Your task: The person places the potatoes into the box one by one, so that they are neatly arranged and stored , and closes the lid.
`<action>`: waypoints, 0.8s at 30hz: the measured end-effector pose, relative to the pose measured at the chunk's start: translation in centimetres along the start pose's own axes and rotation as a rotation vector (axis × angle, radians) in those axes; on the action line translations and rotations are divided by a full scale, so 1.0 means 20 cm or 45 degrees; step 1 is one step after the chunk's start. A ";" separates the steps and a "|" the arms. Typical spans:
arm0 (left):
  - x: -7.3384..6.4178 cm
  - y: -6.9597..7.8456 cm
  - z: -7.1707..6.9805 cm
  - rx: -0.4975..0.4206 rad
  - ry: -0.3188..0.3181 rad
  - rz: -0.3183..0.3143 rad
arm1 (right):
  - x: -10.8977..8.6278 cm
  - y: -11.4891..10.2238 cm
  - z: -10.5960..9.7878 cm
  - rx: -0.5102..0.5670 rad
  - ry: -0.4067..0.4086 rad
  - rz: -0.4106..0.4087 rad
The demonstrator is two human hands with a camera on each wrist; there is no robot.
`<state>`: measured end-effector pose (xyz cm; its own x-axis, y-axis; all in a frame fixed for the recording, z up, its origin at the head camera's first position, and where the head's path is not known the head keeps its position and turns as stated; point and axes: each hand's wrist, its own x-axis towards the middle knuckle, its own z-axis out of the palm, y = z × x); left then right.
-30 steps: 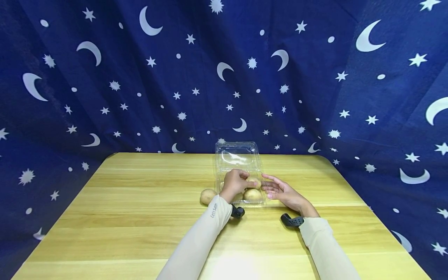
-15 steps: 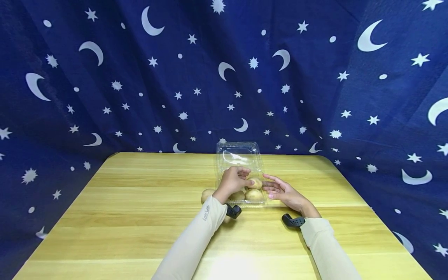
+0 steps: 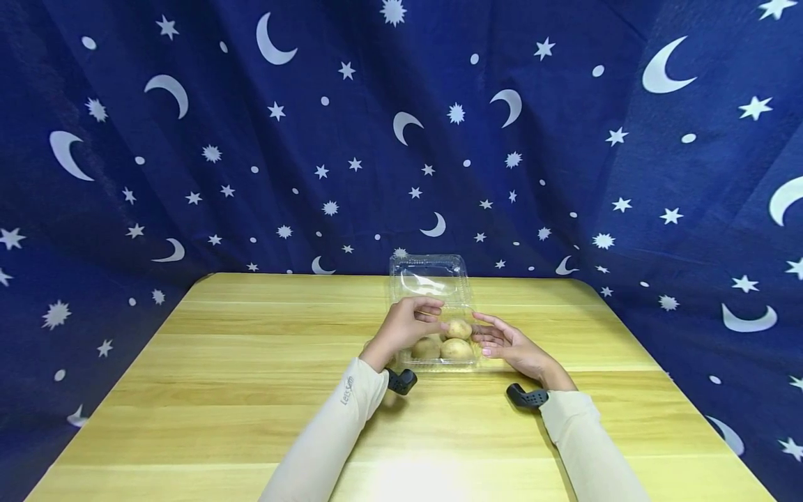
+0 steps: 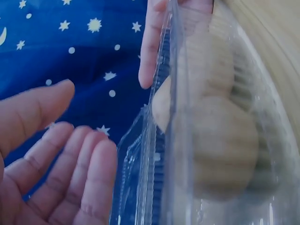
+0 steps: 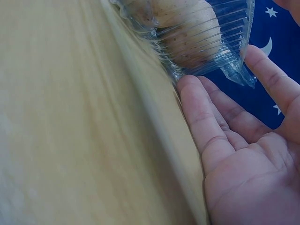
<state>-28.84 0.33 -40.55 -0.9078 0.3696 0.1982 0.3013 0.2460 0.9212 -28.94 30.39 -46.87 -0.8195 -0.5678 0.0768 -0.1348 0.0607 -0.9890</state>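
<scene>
On the yellow wooden bench (image 3: 238, 390), the clear plastic hinged container (image 3: 431, 279) stands below the left grip (image 3: 406, 325) and beside the right grip (image 3: 513, 350), both relaxed and unloaded, with rounded tan potatoes (image 3: 456, 349) inside, likely firm, best grasped mid-body.

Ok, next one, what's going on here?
A person is handling potatoes and a clear plastic container at a wooden table. The container stands with its lid up, and at least three potatoes are inside. The left hand is over the container's left part, fingers apart and holding nothing. The right hand is at the container's right side, its fingertips against or very close to the wall.
</scene>
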 end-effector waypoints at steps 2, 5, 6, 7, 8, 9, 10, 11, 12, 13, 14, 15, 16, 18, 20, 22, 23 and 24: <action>-0.01 0.00 -0.02 -0.019 -0.025 0.006 | 0.00 0.00 0.00 0.001 0.001 -0.005; -0.03 -0.01 -0.05 -0.032 -0.070 0.024 | 0.00 0.00 0.00 0.001 0.000 -0.011; -0.04 -0.01 -0.06 -0.032 -0.084 0.034 | 0.00 0.00 0.01 0.000 -0.001 -0.014; -0.04 -0.01 -0.07 -0.029 -0.096 0.046 | 0.00 0.00 0.01 -0.001 -0.001 -0.017; -0.05 -0.02 -0.08 -0.027 -0.108 0.055 | 0.00 0.00 0.01 -0.002 -0.001 -0.017; -0.05 -0.02 -0.09 -0.024 -0.117 0.064 | 0.01 0.00 0.01 -0.003 -0.001 -0.018; -0.06 -0.03 -0.10 -0.021 -0.125 0.071 | 0.01 0.00 0.01 -0.003 0.000 -0.017; -0.06 -0.03 -0.11 -0.019 -0.131 0.075 | 0.01 0.00 0.01 -0.003 0.000 -0.018; -0.07 -0.03 -0.12 -0.016 -0.135 0.078 | 0.01 0.00 0.01 -0.001 0.000 -0.020; -0.07 -0.03 -0.13 -0.016 -0.140 0.080 | 0.00 0.00 0.00 0.002 0.000 -0.023; -0.08 -0.03 -0.14 -0.016 -0.144 0.081 | 0.00 0.01 0.00 0.005 -0.001 -0.028; -0.08 -0.03 -0.15 -0.014 -0.145 0.082 | 0.00 0.01 0.00 0.008 -0.001 -0.032; -0.09 -0.03 -0.15 -0.010 -0.144 0.084 | 0.00 0.01 0.00 0.010 -0.001 -0.037; -0.10 -0.03 -0.17 -0.007 -0.140 0.090 | 0.00 0.01 -0.01 0.015 -0.002 -0.045; -0.11 -0.03 -0.19 -0.004 -0.136 0.097 | 0.00 0.02 -0.01 0.016 -0.006 -0.049; -0.12 -0.04 -0.20 0.001 -0.134 0.103 | 0.00 0.02 -0.01 0.013 -0.012 -0.050; -0.13 -0.04 -0.21 0.003 -0.136 0.109 | 0.00 0.02 -0.01 0.011 -0.015 -0.050; -0.14 -0.05 -0.21 0.005 -0.138 0.114 | 0.01 0.02 -0.01 0.010 -0.017 -0.049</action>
<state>-27.88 -4.75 -40.50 -0.8406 0.4847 0.2417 0.3807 0.2112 0.9003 -29.15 30.46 -47.19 -0.8064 -0.5804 0.1134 -0.1619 0.0323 -0.9863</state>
